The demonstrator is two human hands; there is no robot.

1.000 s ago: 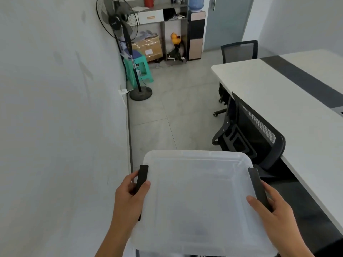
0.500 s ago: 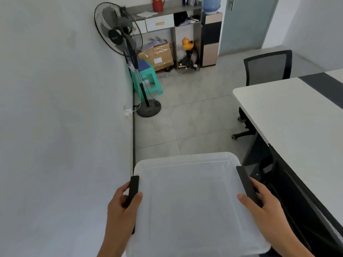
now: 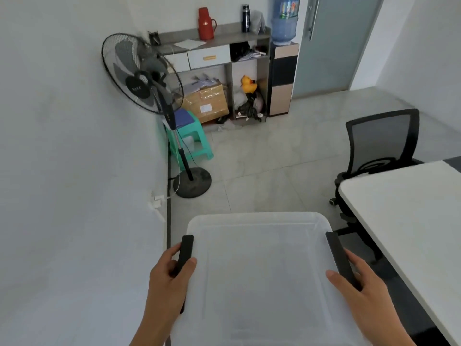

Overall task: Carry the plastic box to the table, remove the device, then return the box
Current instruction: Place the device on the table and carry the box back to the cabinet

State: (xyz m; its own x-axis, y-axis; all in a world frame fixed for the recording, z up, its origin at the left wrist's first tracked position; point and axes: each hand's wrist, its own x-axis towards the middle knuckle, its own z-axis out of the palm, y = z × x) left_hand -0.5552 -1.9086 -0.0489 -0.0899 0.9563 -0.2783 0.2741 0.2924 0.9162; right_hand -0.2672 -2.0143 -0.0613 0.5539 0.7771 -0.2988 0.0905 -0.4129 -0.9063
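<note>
I carry a clear plastic box (image 3: 262, 270) with a frosted lid and black side latches, held level in front of me above the floor. My left hand (image 3: 169, 278) grips its left latch and my right hand (image 3: 359, 280) grips its right latch. The lid hides whatever is inside; no device shows. The white table (image 3: 409, 216) stands to the right of the box, its near corner a short way from the box's right edge.
A white wall runs close along my left. Ahead stand a pedestal fan (image 3: 149, 96), a green stool (image 3: 192, 143), a cardboard box (image 3: 207, 103) and a grey shelf unit (image 3: 214, 51). A black office chair (image 3: 379, 146) sits at the table's far end.
The view has swung left and lifted: the table has slid to the right edge and the near chair has left view. The fan and shelf look closer. Both hands keep their grip on the box.
</note>
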